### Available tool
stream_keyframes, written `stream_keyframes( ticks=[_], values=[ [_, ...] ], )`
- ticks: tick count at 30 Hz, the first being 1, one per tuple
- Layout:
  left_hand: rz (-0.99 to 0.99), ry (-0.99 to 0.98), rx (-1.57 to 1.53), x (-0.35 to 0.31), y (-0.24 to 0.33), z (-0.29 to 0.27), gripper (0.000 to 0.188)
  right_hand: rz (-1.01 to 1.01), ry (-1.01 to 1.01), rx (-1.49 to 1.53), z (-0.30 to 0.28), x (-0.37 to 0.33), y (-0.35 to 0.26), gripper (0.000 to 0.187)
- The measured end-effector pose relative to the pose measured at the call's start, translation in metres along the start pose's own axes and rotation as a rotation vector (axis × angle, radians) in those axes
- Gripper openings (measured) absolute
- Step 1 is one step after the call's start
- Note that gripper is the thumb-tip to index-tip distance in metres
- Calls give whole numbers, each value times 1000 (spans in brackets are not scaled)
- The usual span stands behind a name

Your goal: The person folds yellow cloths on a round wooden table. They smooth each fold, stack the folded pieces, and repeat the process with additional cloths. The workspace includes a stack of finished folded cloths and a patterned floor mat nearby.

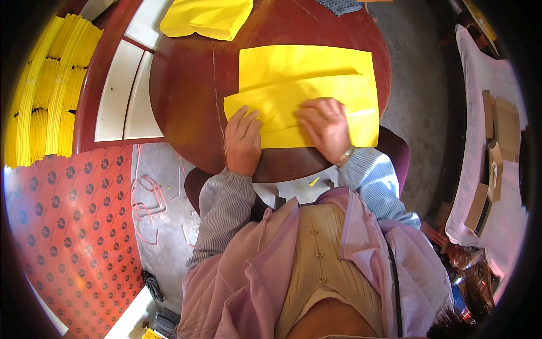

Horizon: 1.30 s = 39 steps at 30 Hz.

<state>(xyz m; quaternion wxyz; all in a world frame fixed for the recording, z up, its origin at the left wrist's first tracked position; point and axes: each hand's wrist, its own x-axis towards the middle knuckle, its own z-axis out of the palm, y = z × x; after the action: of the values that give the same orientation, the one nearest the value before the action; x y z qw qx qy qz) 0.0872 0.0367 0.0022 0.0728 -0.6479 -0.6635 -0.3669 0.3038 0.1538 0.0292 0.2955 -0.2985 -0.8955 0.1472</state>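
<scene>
Yellow paper (307,62) lies layered on the round table (178,107). The left hand (243,140) rests flat at the paper's left edge; apart, the right hand (326,125) is blurred — I cannot tell if it grips. Uneven pressing could crease or skew the upper layer.

Pink jacket (240,291); beige top (305,237); striped sleeves (223,203)

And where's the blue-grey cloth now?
In the head view, the blue-grey cloth lies at the top edge, right of centre, on the round table beyond the flat yellow material.
</scene>
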Motion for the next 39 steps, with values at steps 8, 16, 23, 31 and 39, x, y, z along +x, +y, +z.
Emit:
stream_keyframes(
  ticks=[8, 16, 23, 31, 39],
  values=[
    [-40, -121, -69, -8, -2, -14, 19, -87, -114, 45, 28, 5, -15, 28],
    [-167, -114, -9, -18, 6, -28, 23, -54, -130, 36, 15, -6, -13, 29],
    [-211, -81, 203, -15, 9, -34, 22, -69, -144, -57, 15, -5, -17, 33],
    [-168, -180, -88, -7, 46, 19, 46, -98, -136, -84, 9, -11, -8, 34],
    [-263, -201, 41, -39, 58, -4, 42, 58, -63, -230, -42, -37, 40, 30]
  ],
)
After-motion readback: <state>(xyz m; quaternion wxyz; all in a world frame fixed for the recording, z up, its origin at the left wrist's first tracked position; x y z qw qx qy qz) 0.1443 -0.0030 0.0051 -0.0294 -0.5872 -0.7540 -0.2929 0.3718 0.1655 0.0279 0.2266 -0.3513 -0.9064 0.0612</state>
